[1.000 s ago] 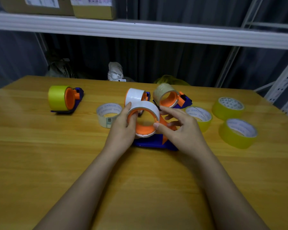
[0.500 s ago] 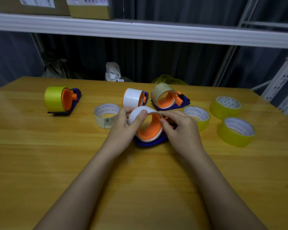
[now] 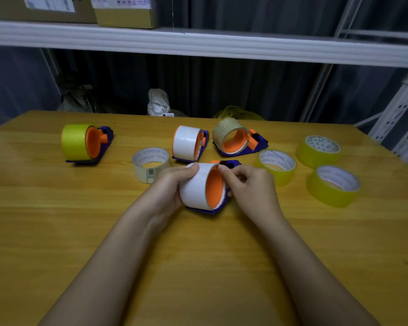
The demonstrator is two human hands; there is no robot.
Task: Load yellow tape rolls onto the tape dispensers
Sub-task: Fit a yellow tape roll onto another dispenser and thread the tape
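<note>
A blue and orange tape dispenser stands at the table's middle with a white tape roll on its orange hub. My left hand grips the white roll from the left, thumb on top. My right hand pinches at the roll's right rim by the dispenser's front. Three loose yellow tape rolls lie to the right: one nearest, one farther back, one nearer the front. At the far left a dispenser carries a yellow roll.
Behind my hands stand a dispenser with a white roll and another with a clear brownish roll. A loose clear roll lies left of them. The wooden table ends at a dark curtain; a white shelf with cardboard boxes runs overhead.
The dispenser with the white roll has been turned from lying on its side to standing, its orange hub now facing right. Both hands shifted with it and kept hold.
</note>
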